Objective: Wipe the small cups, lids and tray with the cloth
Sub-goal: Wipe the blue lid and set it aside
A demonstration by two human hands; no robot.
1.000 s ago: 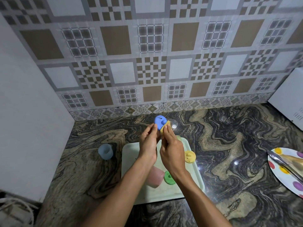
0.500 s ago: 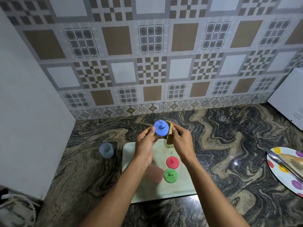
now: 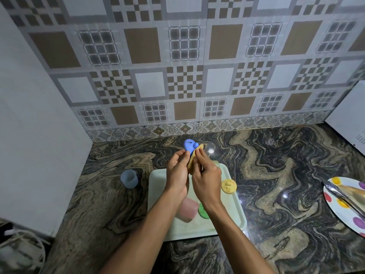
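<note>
My left grip (image 3: pixel 176 175) pinches the blue lid (image 3: pixel 189 147) by its edge, while my right grip (image 3: pixel 207 178) curls round the yellow cloth (image 3: pixel 192 162), pressing it against that lid. Beneath both grips lies the tray (image 3: pixel 236 206) with a pink cup (image 3: pixel 187 211), green lid (image 3: pixel 203 212) and yellow lid (image 3: pixel 228 186); a pale blue cup (image 3: pixel 129 178) stands on the desk (image 3: pixel 276 175), left of my left grip

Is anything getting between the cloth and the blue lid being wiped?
Nothing visible does. The right hand presses the cloth straight against the blue lid, which the left hand pinches above the tray.
</note>
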